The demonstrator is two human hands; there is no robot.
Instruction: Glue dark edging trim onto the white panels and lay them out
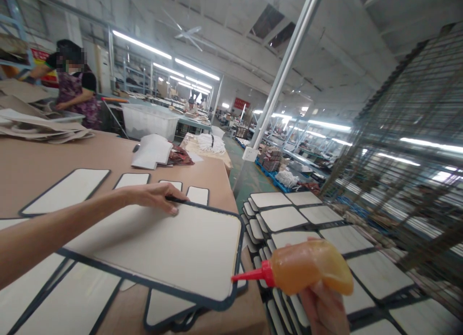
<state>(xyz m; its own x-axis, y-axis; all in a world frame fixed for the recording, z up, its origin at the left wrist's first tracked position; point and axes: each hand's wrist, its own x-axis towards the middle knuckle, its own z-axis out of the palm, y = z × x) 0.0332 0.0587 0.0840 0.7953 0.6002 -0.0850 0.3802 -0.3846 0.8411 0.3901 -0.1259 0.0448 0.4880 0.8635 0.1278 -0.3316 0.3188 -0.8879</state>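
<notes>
My left hand (159, 197) grips the far edge of a white panel with a dark blue border (155, 248), thumb on top and fingers at the rim. The panel is held tilted above the table. In my right hand (321, 306) is a glue bottle (307, 266), amber with a red nozzle, lying almost level. Its nozzle tip points left and meets the panel's right edge near the front corner. A thin yellowish line runs along that right edge. Beneath the held panel, other bordered panels (166, 306) show in part.
Several bordered panels (68, 190) lie on the brown tabletop (119, 154). Stacks of panels (340, 238) stand to the right, beside a wire rack (405, 113). A metal pole (278, 79) rises past the table. At the far left a co-worker (77, 91) handles sheets.
</notes>
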